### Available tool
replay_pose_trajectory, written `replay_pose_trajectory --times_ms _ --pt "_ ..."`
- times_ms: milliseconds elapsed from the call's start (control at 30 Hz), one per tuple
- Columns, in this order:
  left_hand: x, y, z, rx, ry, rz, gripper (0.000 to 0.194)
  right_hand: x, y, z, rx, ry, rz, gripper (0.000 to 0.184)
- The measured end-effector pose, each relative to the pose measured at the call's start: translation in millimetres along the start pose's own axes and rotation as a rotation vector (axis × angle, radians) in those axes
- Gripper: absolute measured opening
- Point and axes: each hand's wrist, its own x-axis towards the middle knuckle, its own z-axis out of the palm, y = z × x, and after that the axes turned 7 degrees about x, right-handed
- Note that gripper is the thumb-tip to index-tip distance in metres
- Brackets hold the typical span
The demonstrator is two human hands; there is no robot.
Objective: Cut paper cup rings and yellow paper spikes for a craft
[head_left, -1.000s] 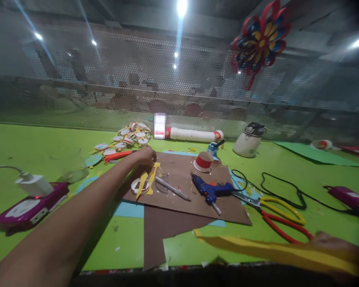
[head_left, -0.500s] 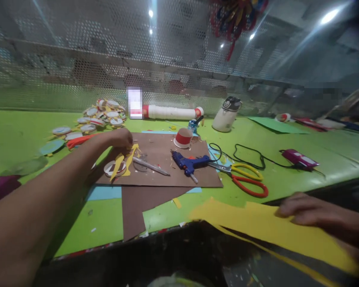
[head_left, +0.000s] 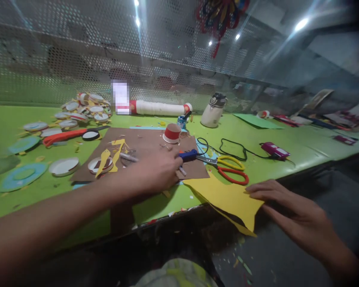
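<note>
My right hand [head_left: 290, 209] pinches the right end of a folded yellow paper sheet [head_left: 224, 197], which juts over the table's front edge. My left hand [head_left: 157, 169] reaches over the brown board [head_left: 137, 137], smeared by motion. Its fingertips are at the blue glue gun [head_left: 189, 155] and cover part of it; whether they grip it I cannot tell. Right of the gun lie scissors [head_left: 235, 171] with yellow and red handles. Left of my hand, yellow paper cut-outs [head_left: 116, 159] lie over a white ring [head_left: 92, 164], near a silver pen-like tool [head_left: 128, 157].
A red-and-white paper cup [head_left: 172, 133] stands on the board. Behind are a long stack of cups [head_left: 160, 108], a blue bottle [head_left: 182, 121] and a white jug [head_left: 214, 111]. Round paper pieces [head_left: 86, 109] pile up at left, near an orange-handled cutter [head_left: 64, 136]. A black cord [head_left: 233, 147] runs rightward.
My left hand has moved right from the yellow cut-outs to the glue gun. My right hand has shifted slightly left with the yellow paper. The camera view has turned somewhat to the right.
</note>
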Motion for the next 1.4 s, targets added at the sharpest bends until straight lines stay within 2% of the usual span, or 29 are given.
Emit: replay_pose_trajectory --times_ms 33,133,333,433,567,733,833,1033,1100,1233,1333,1400 --pt "1 10 8.8 0.063 -0.050 0.085 0.016 -5 -1 -2 -0.019 0.005 0.003 0.024" --pt "3 22 24.9 0.155 -0.093 0.093 0.023 -16 -6 -5 -0.071 -0.003 -0.001 0.026" --pt "1 19 30.0 0.208 -0.094 0.068 0.029 -24 -11 2 -0.037 -0.010 -0.003 0.029" --pt "0 18 26.9 0.231 -0.072 0.089 0.031 -25 -13 5 -0.024 -0.026 -0.003 0.030" --pt "0 16 13.2 0.239 -0.045 0.096 0.028 -27 -16 4 0.051 -0.051 -0.003 0.029" --pt "2 14 1.8 0.251 0.006 0.096 0.025 -22 -15 5 0.058 -0.070 -0.067 0.032" --pt "4 12 0.8 0.242 0.025 0.095 0.029 -8 -11 17 0.059 -0.048 -0.118 0.033" --pt "8 13 -6.4 0.252 0.047 0.085 0.036 33 4 64 0.068 0.090 -0.171 0.024" --pt "8 13 -8.1 0.240 0.044 0.089 0.038 41 3 73 0.090 0.101 -0.181 0.023" --pt "9 8 -6.7 0.213 0.050 0.082 0.031 37 -12 63 0.174 0.085 -0.178 0.025" --pt "10 3 -3.5 0.211 0.051 0.068 0.028 25 -26 48 0.233 0.028 -0.186 0.030" --pt "10 1 -1.1 0.197 0.059 0.061 0.029 22 -30 48 0.266 -0.003 -0.217 0.033"
